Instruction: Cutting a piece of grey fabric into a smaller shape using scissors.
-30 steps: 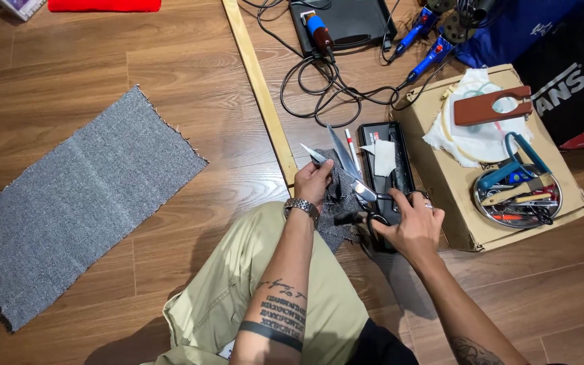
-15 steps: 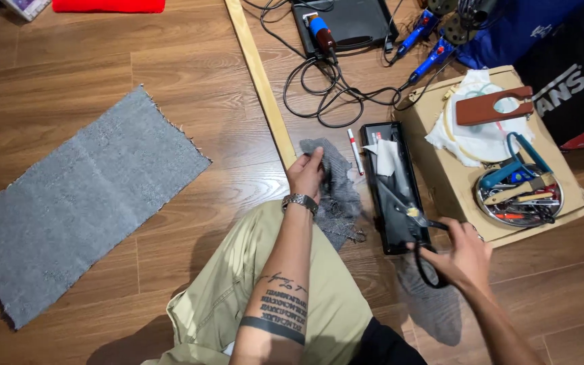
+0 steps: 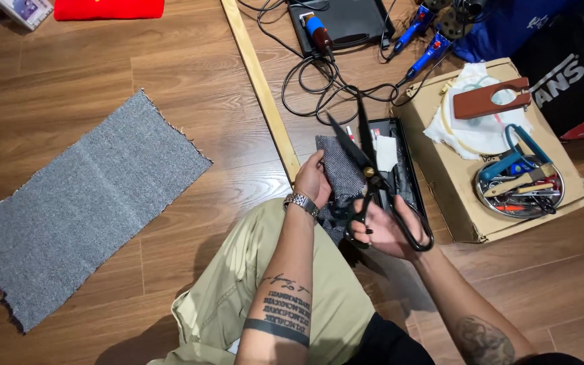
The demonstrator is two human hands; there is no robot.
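The right hand [image 3: 386, 230] grips black scissors [image 3: 366, 176], blades parted wide. The left hand [image 3: 313, 179] pinches a dark fabric scrap [image 3: 338, 172] just beside the blades, above the lap. Those fingers sit close; a quick snip could nick them.

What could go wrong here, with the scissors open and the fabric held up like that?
1. The left hand grips the dark fabric piece right beside the open blades of the scissors; fingers could likely get nicked.
2. The fabric is held in the air over the lap, unsupported, so the cut may wander.
3. The black cables lie just beyond the blade tips; a forward swing might snag them.
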